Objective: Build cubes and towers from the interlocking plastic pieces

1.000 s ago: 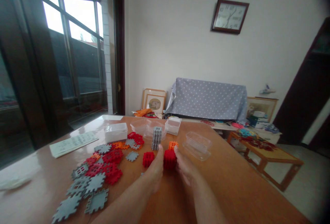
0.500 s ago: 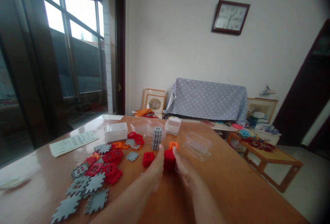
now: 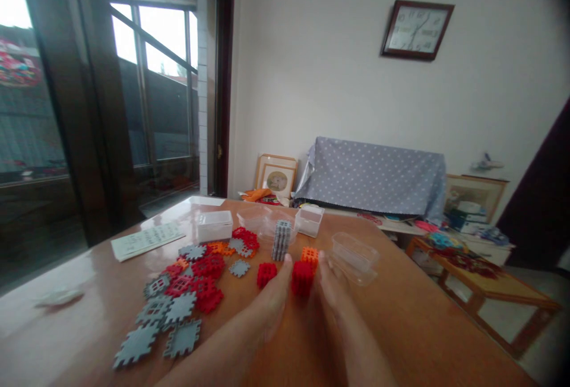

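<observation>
A red stack of toothed plastic tiles stands on the table between my two hands. On its left, my left hand is stretched out flat, its thumb up, very close to the stack; whether it touches I cannot tell. My right hand is also open, with a small gap between it and the stack's right side. Behind the red stack is an orange stack. A taller grey stack stands upright behind my left hand, and a smaller red stack sits to its left.
Loose grey, red and orange tiles are spread over the left of the wooden table. Towards the back are a white box, an open white container and a clear plastic container. A paper sheet lies far left.
My right hand has moved away from the red stack's right side, so more of the stack shows. The view has turned slightly left; the stacks stay in place.
</observation>
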{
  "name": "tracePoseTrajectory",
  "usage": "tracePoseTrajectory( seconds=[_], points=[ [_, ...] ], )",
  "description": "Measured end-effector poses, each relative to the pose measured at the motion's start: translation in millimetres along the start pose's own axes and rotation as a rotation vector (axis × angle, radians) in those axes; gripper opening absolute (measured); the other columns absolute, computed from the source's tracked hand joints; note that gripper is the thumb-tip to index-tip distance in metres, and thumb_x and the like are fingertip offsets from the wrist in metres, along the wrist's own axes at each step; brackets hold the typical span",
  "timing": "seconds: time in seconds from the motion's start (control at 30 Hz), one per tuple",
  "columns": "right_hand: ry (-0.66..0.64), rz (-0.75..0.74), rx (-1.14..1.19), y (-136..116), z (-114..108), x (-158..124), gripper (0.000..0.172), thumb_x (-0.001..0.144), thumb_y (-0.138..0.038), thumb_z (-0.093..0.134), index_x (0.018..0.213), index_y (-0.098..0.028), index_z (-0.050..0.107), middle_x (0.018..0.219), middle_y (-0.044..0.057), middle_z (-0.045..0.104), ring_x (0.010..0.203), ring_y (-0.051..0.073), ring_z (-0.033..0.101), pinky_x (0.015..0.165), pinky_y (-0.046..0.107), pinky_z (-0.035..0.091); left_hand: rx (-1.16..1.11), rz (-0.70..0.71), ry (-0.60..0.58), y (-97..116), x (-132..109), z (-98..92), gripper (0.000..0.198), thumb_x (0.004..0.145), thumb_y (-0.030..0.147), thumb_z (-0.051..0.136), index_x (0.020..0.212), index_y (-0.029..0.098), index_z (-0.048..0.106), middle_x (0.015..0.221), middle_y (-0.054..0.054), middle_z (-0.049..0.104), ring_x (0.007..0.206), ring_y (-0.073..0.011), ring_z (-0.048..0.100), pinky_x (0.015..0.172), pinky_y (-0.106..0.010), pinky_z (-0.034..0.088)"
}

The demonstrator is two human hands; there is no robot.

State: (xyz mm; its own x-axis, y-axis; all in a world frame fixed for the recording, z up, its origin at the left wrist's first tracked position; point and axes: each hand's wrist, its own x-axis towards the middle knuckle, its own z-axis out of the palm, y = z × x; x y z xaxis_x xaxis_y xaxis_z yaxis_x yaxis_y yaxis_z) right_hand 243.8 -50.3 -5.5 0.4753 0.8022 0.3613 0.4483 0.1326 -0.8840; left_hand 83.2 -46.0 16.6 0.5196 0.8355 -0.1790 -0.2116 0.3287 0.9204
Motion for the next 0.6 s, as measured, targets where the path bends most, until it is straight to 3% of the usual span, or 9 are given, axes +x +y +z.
tracePoseTrajectory(
  seconds=[0.07,0.17,0.3,0.4,0.47,0.6],
  points=[
    [0.019,-0.025,-0.008,-6.2,-0.8,-2.8,0.054,0.093,-0.064,0.039,0.092,-0.021,0.072,0.095,0.008,0.075,0.091,0.025,0.067,0.081,0.033,0.047,0.029,0.008,-0.03,3.4,-11.1,-8.4,0.083,0.085,0.077,0.043,0.144,0.019,0.049,0.162,-0.008,0.03,0.153,-0.0243,0.015,0.125,-0.037,0.012],
    [0.083,-0.097,0.035,-14.9,4.8,-12.3,0.045,0.095,-0.058,0.043,0.102,-0.021,0.067,0.095,0.006,0.073,0.089,0.023,0.065,0.079,0.03,0.046,0.105,0.064,-0.056,13.5,-25.2,-29.4,0.072,0.086,0.071,0.051,0.134,0.017,0.058,0.151,-0.014,0.048,0.143,-0.0281,0.04,0.119,-0.042,0.028],
    [-0.084,-0.155,0.043,-24.0,25.6,-34.3,0.038,0.097,-0.052,0.044,0.082,-0.021,0.061,0.07,-0.001,0.061,0.066,0.016,0.055,0.062,0.025,0.04,0.294,0.193,0.04,31.0,-28.8,-72.1,0.053,0.087,0.061,0.058,0.11,0.014,0.066,0.117,-0.013,0.071,0.11,-0.0252,0.065,0.098,-0.039,0.046],
    [-0.263,-0.215,-0.014,-27.6,43.4,-51.9,0.038,0.097,-0.048,0.045,0.071,-0.021,0.053,0.062,-0.004,0.052,0.059,0.013,0.048,0.056,0.023,0.034,0.496,0.328,0.169,39.5,-20.5,-106.5,0.04,0.087,0.052,0.059,0.095,0.014,0.066,0.096,-0.008,0.073,0.092,-0.0208,0.066,0.085,-0.032,0.048],
    [-0.39,-0.242,-0.074,-28.1,51.6,-60.3,0.038,0.096,-0.046,0.047,0.069,-0.021,0.051,0.062,-0.004,0.052,0.059,0.012,0.049,0.056,0.023,0.032,0.724,0.33,0.257,40.5,-13.4,-125.1,0.034,0.088,0.046,0.056,0.097,0.014,0.065,0.091,-0.007,0.072,0.088,-0.0213,0.065,0.081,-0.031,0.047],
    [-0.469,-0.223,-0.153,-24.4,56.1,-63.9,0.038,0.096,-0.046,0.047,0.068,-0.021,0.049,0.061,-0.005,0.05,0.058,0.011,0.05,0.056,0.023,0.03,1.21,0.258,0.435,34.6,-3.1,-143.3,0.026,0.088,0.034,0.054,0.104,0.019,0.066,0.104,-0.008,0.072,0.1,-0.0243,0.063,0.086,-0.033,0.043]
  ],
)
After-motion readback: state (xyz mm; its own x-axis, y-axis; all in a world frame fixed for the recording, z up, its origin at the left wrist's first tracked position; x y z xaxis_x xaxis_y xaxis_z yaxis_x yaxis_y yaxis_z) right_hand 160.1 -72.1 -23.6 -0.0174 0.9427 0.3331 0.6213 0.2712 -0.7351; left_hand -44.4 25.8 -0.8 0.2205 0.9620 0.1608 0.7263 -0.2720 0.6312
